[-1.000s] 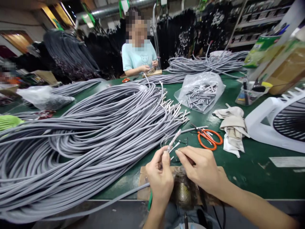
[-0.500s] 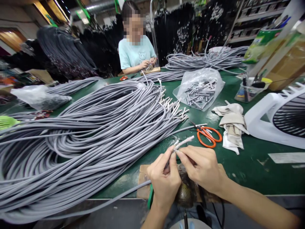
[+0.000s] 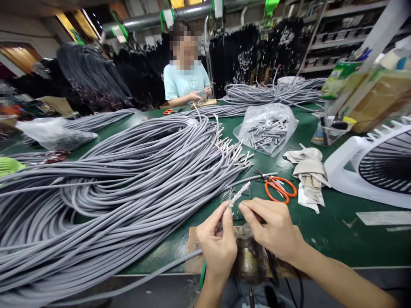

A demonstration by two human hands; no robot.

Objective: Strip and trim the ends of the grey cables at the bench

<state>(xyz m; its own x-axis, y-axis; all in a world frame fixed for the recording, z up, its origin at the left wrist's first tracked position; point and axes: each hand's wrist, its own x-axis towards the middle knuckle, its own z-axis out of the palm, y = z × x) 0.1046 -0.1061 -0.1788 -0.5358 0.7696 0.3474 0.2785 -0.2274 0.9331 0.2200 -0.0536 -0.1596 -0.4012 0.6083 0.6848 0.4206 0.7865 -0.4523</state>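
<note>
Between thumb and fingers, my left hand [image 3: 216, 244] pinches a grey cable [image 3: 195, 253] close to its stripped end. The bared tip [image 3: 240, 193] points up and to the right, pale with a silvery part at its base. Just right of it, my right hand [image 3: 272, 226] has thumb and forefinger pressed together; whatever they hold is too small to make out. Fine loose strands [image 3: 227, 192] lie behind the tip. Below the hands a wooden board [image 3: 192, 239] carries a dark, worn metal device [image 3: 248, 259]. Orange-handled scissors [image 3: 280, 190] rest on the table beyond my right hand.
A large bundle of grey cables [image 3: 128, 192] covers the left. Behind are a plastic bag of short grey pieces [image 3: 268, 128], a cloth [image 3: 310, 173] and a tub of tools [image 3: 329, 130]. A white fan [image 3: 349, 171] stands right. Across the table [image 3: 340, 239] sits a co-worker [image 3: 186, 83].
My right hand has come slightly away from the stripped end, leaving a gap. My left hand has shifted a little left and down with the cable. The co-worker's hands have moved apart.
</note>
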